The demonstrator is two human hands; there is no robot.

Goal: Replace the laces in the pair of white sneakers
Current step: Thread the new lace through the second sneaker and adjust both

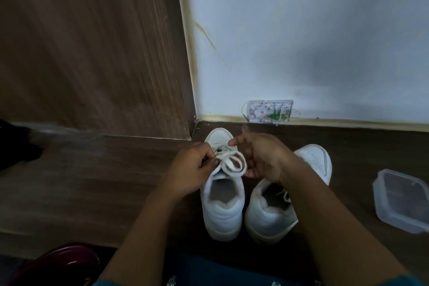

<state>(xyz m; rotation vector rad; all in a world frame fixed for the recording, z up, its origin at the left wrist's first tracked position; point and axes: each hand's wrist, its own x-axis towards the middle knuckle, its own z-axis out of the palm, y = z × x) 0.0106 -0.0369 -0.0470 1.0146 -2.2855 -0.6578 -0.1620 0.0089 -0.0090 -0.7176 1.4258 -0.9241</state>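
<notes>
Left hand (pixel 192 169) pinches the white lace (pixel 232 166), right hand (pixel 261 158) curls round the loop's other side, thumb out, both held over the left sneaker (pixel 222 211). The right sneaker (pixel 269 218) stands just beside it, toes toward the floor's (pixel 92 181) far corner. A clear plastic tub (pixel 404 199) sits at the right edge, contents unclear.

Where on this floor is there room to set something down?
Bare floor lies between the dark cloth and the left sneaker, also between the right sneaker and plastic container. Crowded over the left sneaker: left hand and right hand hold the lace.
</notes>
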